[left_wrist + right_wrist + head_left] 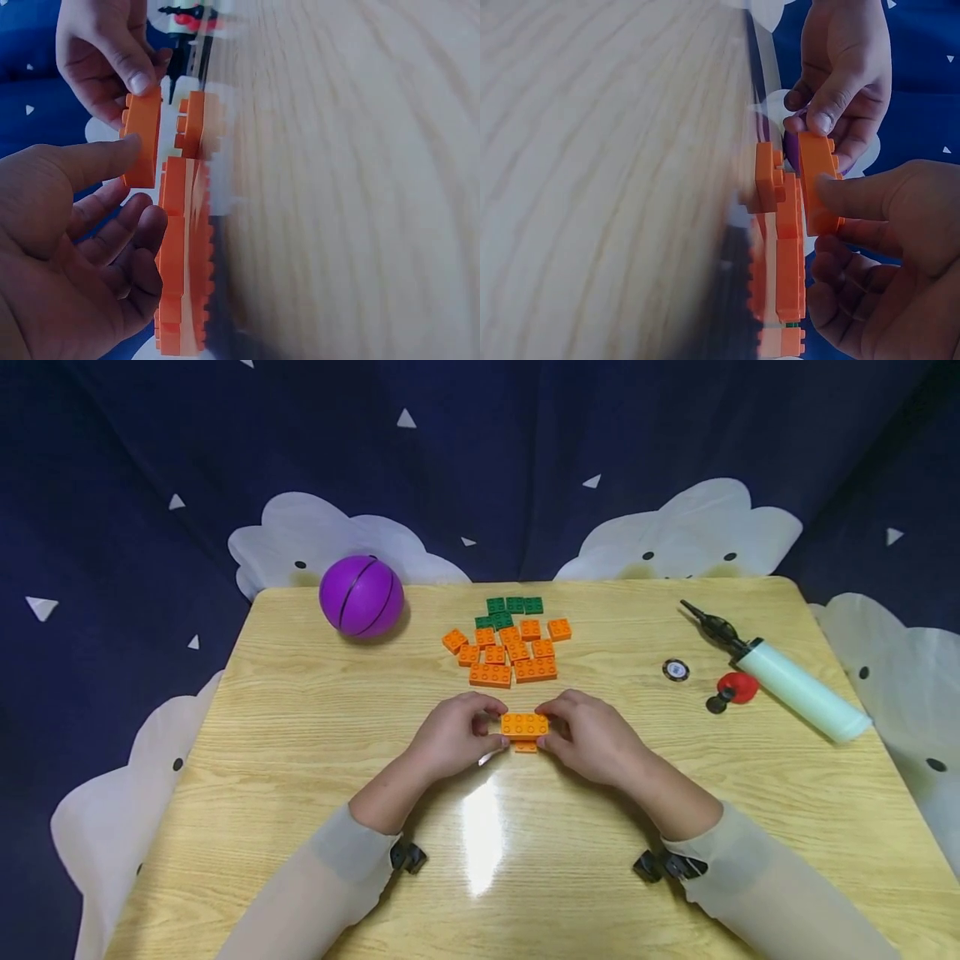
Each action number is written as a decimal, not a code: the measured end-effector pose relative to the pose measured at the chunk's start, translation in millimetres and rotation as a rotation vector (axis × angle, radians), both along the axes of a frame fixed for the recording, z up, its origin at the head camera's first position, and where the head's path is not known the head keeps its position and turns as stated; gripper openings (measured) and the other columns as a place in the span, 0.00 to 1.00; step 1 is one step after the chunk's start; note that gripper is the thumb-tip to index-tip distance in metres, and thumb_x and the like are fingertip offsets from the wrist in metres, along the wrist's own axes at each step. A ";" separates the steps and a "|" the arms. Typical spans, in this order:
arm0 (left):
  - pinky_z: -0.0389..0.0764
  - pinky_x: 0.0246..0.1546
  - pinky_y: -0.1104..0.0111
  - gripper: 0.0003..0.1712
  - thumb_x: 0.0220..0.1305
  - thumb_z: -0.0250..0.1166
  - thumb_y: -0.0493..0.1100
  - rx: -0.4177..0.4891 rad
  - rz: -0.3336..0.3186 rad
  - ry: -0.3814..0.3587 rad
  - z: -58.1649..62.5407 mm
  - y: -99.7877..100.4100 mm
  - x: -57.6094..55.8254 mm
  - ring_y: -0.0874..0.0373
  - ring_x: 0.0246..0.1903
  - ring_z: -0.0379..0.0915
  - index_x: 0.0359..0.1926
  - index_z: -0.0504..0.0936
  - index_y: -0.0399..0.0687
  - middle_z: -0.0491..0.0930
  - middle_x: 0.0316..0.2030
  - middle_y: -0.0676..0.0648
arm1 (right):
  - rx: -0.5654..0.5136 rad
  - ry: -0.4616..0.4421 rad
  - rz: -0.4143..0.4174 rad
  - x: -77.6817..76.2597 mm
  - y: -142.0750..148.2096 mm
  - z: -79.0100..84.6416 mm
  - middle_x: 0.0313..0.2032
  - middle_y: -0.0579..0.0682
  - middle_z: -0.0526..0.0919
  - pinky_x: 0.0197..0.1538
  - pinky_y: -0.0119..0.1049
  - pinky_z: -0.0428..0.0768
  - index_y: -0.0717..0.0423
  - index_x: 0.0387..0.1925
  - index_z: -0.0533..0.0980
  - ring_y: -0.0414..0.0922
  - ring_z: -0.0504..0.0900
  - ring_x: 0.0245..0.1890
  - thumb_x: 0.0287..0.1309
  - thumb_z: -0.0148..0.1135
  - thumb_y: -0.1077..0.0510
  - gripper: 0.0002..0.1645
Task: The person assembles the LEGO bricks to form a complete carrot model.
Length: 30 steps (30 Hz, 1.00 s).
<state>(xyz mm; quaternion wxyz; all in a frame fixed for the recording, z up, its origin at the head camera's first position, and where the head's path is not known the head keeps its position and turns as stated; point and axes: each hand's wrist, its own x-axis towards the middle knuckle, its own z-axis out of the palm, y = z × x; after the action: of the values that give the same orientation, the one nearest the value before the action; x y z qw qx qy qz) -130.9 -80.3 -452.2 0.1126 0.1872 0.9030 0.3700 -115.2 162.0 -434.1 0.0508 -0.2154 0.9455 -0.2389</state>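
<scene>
Both hands hold one long orange building brick (pixel 524 725), studs up, above the wooden table. My left hand (pixel 453 735) pinches its left end between thumb and fingers. The right end is gripped the same way by my right hand (pixel 596 735). Below it, partly hidden in the head view, a second orange brick (pixel 766 177) lies on the table. In the right wrist view a narrow gap shows between the two bricks. Beyond the hands lies a group of loose orange bricks (pixel 491 675), with several green bricks (pixel 514 604) behind them.
A purple ball (pixel 362 597) sits at the back left. On the right lie a hand pump (pixel 802 687) with a pale green barrel, a red disc (pixel 742 685) with a black piece (pixel 717 702), and a poker chip (pixel 676 670). A dark blue curtain (pixel 480 460) hangs behind the table.
</scene>
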 end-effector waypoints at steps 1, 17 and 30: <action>0.77 0.35 0.64 0.20 0.61 0.77 0.48 -0.002 -0.006 -0.002 -0.2 0.4 0.0 0.60 0.33 0.74 0.54 0.85 0.54 0.83 0.42 0.52 | 0.000 0.000 -0.002 0.6 -0.1 0.1 0.47 0.50 0.84 0.49 0.45 0.79 0.56 0.57 0.83 0.46 0.78 0.41 0.62 0.73 0.51 0.24; 0.75 0.36 0.63 0.20 0.60 0.78 0.48 -0.057 -0.045 -0.027 -1.3 2.3 2.3 0.59 0.33 0.73 0.52 0.85 0.55 0.81 0.38 0.52 | 0.020 -0.021 0.007 4.9 -0.2 -8.5 0.46 0.50 0.84 0.52 0.49 0.81 0.56 0.55 0.83 0.48 0.83 0.45 0.60 0.75 0.51 0.24; 0.75 0.36 0.63 0.18 0.61 0.77 0.50 -0.083 -0.069 -0.027 -3.4 2.9 -0.6 0.59 0.31 0.74 0.50 0.85 0.56 0.79 0.30 0.56 | 0.074 -0.040 0.026 3.3 -1.7 -5.3 0.47 0.52 0.86 0.56 0.52 0.80 0.58 0.55 0.84 0.53 0.84 0.49 0.59 0.76 0.51 0.25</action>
<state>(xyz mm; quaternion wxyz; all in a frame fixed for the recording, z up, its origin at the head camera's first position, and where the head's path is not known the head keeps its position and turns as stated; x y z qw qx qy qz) -131.4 -77.4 -455.6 0.1452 0.2084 0.9090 0.3305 -111.9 160.3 -439.4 0.0806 -0.2209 0.9496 -0.2072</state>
